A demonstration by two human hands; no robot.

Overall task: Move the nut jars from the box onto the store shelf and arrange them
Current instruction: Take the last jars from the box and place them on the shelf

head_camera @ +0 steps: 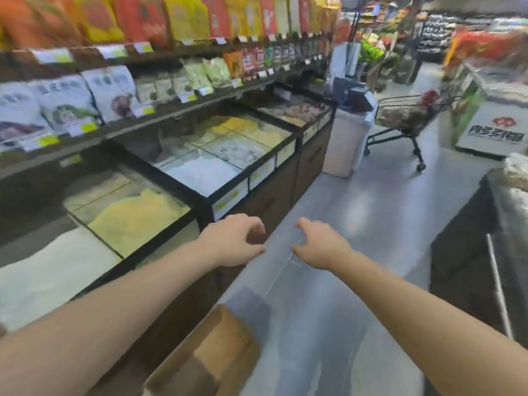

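Hands reach forward over a supermarket aisle, both held out at about the same height above the grey floor (357, 224), and neither holds anything. The left hand (231, 241) hangs with fingers loosely curled, thumb and forefinger apart as if shaped for a grasp; the right hand (320, 244) mirrors it, fingers relaxed and slightly spread. The box (211, 352), an open cardboard carton, sits on the floor below and behind both hands, close to the person's feet and just beside the dark base of the bulk bins (228, 150). It lies under the left forearm, so the left hand looks the nearer of the two. Its long side appears to run along the aisle, following the bin fronts. No nut jars can be made out; the box's inside is blurred and mostly shadowed. The shelf (160, 115) above the bins, to the left, carries rows of bagged goods. By the look of it, any pick would call for both hands to drop down and back toward the box. A trolley (405, 121) stands further up the aisle.
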